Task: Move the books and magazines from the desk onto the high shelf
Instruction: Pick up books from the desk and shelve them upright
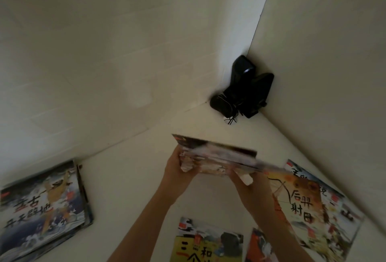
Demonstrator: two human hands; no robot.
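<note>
Both hands are up off the desk with a small bundle of picture books (217, 160) squeezed between them: the left hand (177, 170) has its fingers wrapped round the left end, the right hand (248, 186) is clamped under and round the right end, so neither one is free. From the head view the bundle is tilted and motion-blurred, hanging over the white desk (135, 178) in front of the corner where two black speakers (248, 88) and their tangle of cable sit. Plenty is left down there: a stack with a blue cover (41, 205) on the left, a yellow-covered book (206, 243) near the bottom edge, an orange book (296, 199) lying on top of another to the right, and a red one (261, 247) just beside the yellow. The high shelf isn't in shot, so I can't say how far the lift has to go. If it were me I'd square the edges first, since the top cover looks like it's sliding right, then keep the bundle level and pinched tight going up.
</note>
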